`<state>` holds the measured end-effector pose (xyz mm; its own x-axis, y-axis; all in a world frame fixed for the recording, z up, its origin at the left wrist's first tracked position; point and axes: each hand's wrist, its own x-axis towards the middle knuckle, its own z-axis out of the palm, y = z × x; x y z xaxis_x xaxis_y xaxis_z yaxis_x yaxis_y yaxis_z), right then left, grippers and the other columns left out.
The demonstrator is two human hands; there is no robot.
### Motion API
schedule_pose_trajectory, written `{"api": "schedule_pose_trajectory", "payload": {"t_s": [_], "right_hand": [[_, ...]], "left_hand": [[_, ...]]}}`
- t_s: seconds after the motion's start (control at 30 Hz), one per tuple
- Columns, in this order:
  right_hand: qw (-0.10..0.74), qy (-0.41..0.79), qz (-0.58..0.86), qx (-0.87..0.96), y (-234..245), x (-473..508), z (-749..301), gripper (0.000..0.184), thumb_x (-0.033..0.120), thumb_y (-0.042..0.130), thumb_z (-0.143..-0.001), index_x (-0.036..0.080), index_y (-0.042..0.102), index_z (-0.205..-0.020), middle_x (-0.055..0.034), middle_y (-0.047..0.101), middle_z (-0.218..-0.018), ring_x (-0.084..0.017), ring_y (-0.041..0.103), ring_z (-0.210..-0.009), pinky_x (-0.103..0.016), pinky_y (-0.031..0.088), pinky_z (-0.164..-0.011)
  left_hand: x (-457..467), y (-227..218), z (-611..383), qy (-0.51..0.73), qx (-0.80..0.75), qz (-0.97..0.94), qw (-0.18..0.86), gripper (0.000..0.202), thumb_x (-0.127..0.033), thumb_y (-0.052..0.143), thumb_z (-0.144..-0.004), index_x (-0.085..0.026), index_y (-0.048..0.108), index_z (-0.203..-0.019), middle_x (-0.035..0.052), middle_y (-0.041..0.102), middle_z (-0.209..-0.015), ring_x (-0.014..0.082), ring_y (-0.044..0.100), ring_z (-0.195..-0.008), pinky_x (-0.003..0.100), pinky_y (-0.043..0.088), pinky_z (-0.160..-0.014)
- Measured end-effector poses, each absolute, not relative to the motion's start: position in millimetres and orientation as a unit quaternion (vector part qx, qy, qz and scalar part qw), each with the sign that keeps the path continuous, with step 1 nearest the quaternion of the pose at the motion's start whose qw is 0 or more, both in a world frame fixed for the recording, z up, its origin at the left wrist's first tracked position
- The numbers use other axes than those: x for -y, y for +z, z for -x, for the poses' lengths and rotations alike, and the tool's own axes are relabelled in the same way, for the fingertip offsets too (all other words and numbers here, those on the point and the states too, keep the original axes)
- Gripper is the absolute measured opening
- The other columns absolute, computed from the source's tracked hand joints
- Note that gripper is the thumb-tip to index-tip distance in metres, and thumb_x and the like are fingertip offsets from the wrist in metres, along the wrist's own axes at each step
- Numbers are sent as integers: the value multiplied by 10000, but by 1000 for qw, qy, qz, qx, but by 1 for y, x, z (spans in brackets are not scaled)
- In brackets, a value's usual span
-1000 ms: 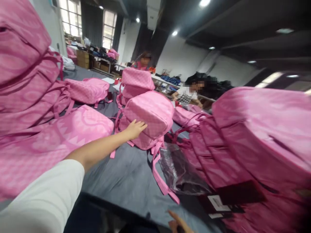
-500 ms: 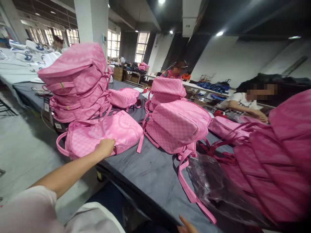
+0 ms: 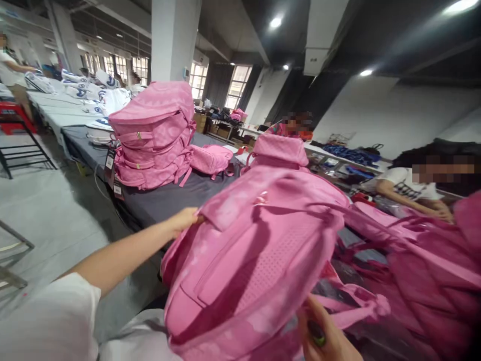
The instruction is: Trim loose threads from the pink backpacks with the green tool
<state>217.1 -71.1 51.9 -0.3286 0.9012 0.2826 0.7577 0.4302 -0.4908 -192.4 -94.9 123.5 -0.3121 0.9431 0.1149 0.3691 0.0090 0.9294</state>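
A pink backpack [image 3: 259, 260] is tilted up close in front of me, its padded back panel and straps facing me. My left hand [image 3: 186, 220] is closed on its upper left edge, the fingertips partly hidden behind the fabric. My right hand [image 3: 325, 333] is at its lower right side, fingers curled against the edge. A small dark object with a green edge [image 3: 316, 332] shows within the right hand; its kind I cannot make out. Loose pink straps [image 3: 356, 306] hang beside that hand.
Stacked pink backpacks [image 3: 154, 135] stand on the dark-covered table [image 3: 146, 200] at left, more pink bags [image 3: 428, 271] at right. Another pink backpack [image 3: 280, 150] is behind the held one. A co-worker [image 3: 406, 185] works at the right. A black stool [image 3: 26, 140] stands on the floor at left.
The backpack that lay flat on the table under my left hand is now raised and turned up before me. My right hand has come up to its side. The view has shifted left.
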Motion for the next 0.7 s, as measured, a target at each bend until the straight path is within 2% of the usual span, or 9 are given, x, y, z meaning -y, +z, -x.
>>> {"api": "schedule_pose_trajectory", "payload": {"t_s": [0.07, 0.13, 0.23, 0.3, 0.33, 0.4, 0.47, 0.57, 0.7], "right_hand": [[225, 88, 503, 830, 46, 76, -202, 493, 381, 508, -911, 246, 609, -1375, -112, 747, -1185, -286, 741, -1027, -349, 616, -815], [163, 60, 494, 852, 37, 83, -176, 452, 245, 459, -917, 235, 628, -1336, -118, 727, -1225, -277, 711, -1103, -352, 605, -814], [27, 77, 532, 843, 26, 91, -133, 449, 59, 457, -874, 213, 648, -1250, -126, 709, -1224, -269, 703, -1107, -332, 569, -794], [-24, 98, 580, 808, 21, 90, -122, 351, 51, 450, -898, 157, 655, -1162, -155, 712, -1144, -287, 737, -990, -354, 550, -771], [-27, 106, 606, 788, 19, 87, -123, 286, 89, 445, -930, 123, 650, -1126, -184, 709, -1112, -308, 745, -940, -380, 544, -765], [-12, 121, 654, 747, 15, 77, -140, 264, 209, 453, -978, 55, 627, -1104, -256, 702, -1051, -368, 743, -898, -438, 536, -753], [13, 149, 691, 707, 11, 63, -164, 325, 299, 495, -973, 25, 611, -1102, -268, 713, -959, -391, 737, -890, -458, 532, -756], [88, 199, 712, 667, 5, 44, -188, 358, 351, 488, -953, 72, 602, -1147, -155, 730, -869, -307, 731, -879, -384, 534, -760], [210, 237, 718, 620, 1, 35, -188, 406, 420, 479, -906, 109, 597, -1139, -88, 715, -851, -245, 704, -840, -322, 526, -720]], "left_hand": [[95, 89, 181, 486, -683, -485, 248, 470, -462, 602, -911, -52, 680, -1127, 210, 748, -1015, 321, 727, -971, 547, 594, -879], [100, 66, 167, 494, -698, -481, 193, 517, -421, 505, -964, -77, 572, -1344, 253, 628, -1331, 351, 601, -1281, 633, 453, -1098], [119, 39, 136, 427, -591, -663, 172, 555, -397, 562, -933, -261, 500, -1468, 82, 473, -1555, 257, 385, -1494, 488, 218, -1304], [136, 15, 113, 313, -457, -812, 185, 574, -400, 660, -875, -364, 537, -1435, 3, 497, -1536, 244, 398, -1487, 432, 170, -1329], [144, 1, 104, 278, -430, -838, 190, 571, -387, 676, -864, -369, 552, -1421, 5, 507, -1523, 257, 422, -1470, 438, 178, -1328], [156, -28, 91, 242, -426, -850, 192, 541, -329, 596, -908, -354, 527, -1444, 17, 488, -1526, 266, 427, -1463, 489, 200, -1317], [162, -51, 86, 220, -440, -850, 189, 549, -292, 497, -944, -336, 466, -1490, 18, 426, -1561, 258, 372, -1493, 527, 201, -1307], [167, -63, 83, 178, -459, -849, 193, 580, -319, 529, -920, -320, 467, -1496, 5, 376, -1591, 271, 328, -1514, 487, 187, -1322], [152, -36, 80, 166, -440, -875, 113, 486, -394, 547, -928, -296, 584, -1403, 60, 570, -1470, 310, 541, -1371, 515, 400, -1236]]}}
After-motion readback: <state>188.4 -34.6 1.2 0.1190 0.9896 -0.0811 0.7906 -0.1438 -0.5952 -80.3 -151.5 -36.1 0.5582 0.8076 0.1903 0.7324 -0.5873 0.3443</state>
